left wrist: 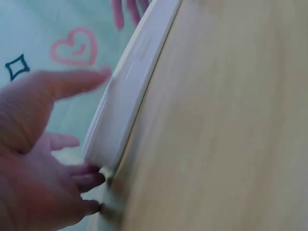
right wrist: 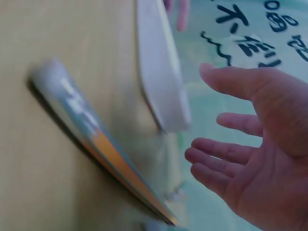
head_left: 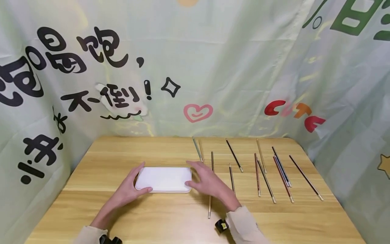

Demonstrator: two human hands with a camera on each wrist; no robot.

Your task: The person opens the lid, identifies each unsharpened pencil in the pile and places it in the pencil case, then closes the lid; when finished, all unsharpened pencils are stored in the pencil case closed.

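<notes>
A flat white case (head_left: 164, 179) with rounded corners, probably a pencil box, lies with its top closed on the wooden table. At its left end is my left hand (head_left: 129, 188), the thumb along the near edge and the fingers around the end; in the left wrist view the fingertips (left wrist: 91, 182) meet or nearly meet the case. My right hand (head_left: 210, 181) is spread at the right end. From the right wrist view, a gap shows between its loosely extended fingers (right wrist: 221, 151) and the case (right wrist: 163, 72).
Pencils lie scattered over the right half of the table (head_left: 100, 162), among them a black one (head_left: 234, 154) and a red one (head_left: 257, 174). One pencil (head_left: 209, 206) passes beneath my right forearm. A printed curtain (head_left: 231, 74) hangs behind the table and along both sides.
</notes>
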